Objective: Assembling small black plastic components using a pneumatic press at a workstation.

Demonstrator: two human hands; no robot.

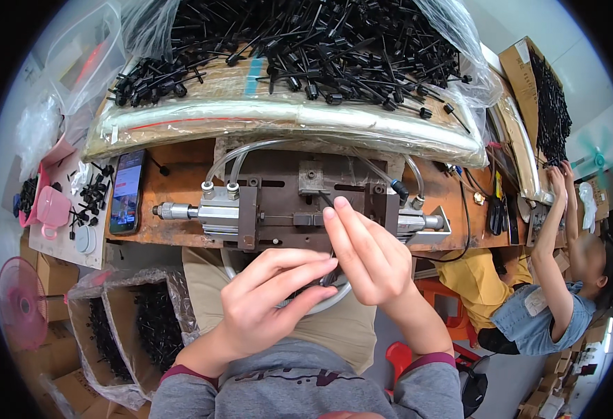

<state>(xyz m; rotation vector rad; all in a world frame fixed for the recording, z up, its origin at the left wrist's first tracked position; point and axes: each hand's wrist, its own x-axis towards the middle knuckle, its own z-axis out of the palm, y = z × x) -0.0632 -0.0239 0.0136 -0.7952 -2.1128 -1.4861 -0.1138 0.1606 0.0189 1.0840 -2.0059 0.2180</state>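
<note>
In front of me is a bench fixture (pixel 271 167) with a dark metal base and an air cylinder on each side. My right hand (pixel 376 269) is over its front middle, index and middle fingers stretched together toward a small block (pixel 308 220). At those fingertips a thin black stem (pixel 326 198) sticks out; the thumb is hidden. Lower and to the left, my left hand (pixel 261 297) has thumb and fingers drawn together. A dark piece (pixel 329 278) shows by its fingertips, its shape mostly hidden.
Black stemmed plastic parts (pixel 348 49) are heaped on a plastic-wrapped tray (pixel 201 119) behind the fixture. A phone (pixel 126 192) lies left, near a pink cup (pixel 53 209). Boxes of black parts (pixel 156 325) stand lower left. Clear hoses (pixel 250 146) arch over the fixture. A co-worker (pixel 544 307) sits right.
</note>
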